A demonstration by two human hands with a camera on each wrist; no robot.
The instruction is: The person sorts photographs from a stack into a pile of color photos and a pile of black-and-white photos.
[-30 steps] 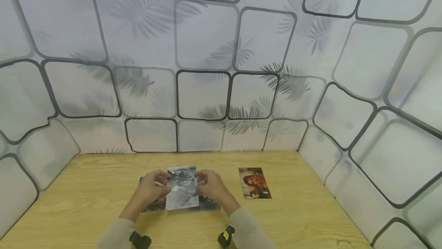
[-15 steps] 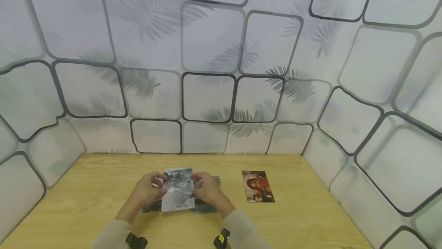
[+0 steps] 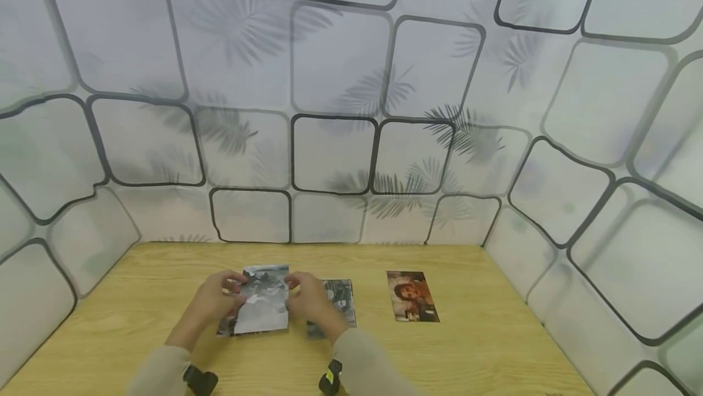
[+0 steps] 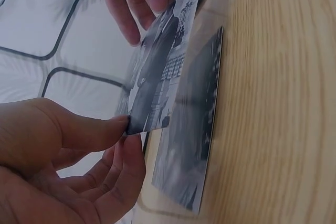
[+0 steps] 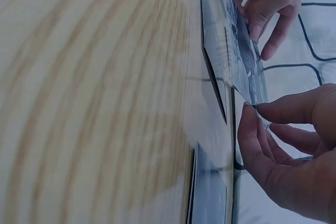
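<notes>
Both hands hold one black-and-white photo [image 3: 265, 299] above the table, tilted, by its two side edges. My left hand [image 3: 213, 299] pinches its left edge between thumb and fingers, as the left wrist view shows up close. The right hand [image 3: 309, 298] pinches the opposite edge with thumb and fingertips. Beneath the held photo lies another dark photo [image 4: 197, 124], mostly covered in the head view. A third black-and-white photo [image 3: 342, 301] lies on the table, partly behind my right hand and forearm.
A colour photo [image 3: 413, 296] of a person in reddish tones lies farther right on the wood-grain table [image 3: 472, 353]. A patterned wall covering [image 3: 335, 152] with dark rounded squares and leaves encloses the back and both sides. Each wrist wears a small black camera [image 3: 331, 378].
Both hands have moved left with the held photo, now over the left photo on the table. The black-and-white photo near the right hand shows more fully.
</notes>
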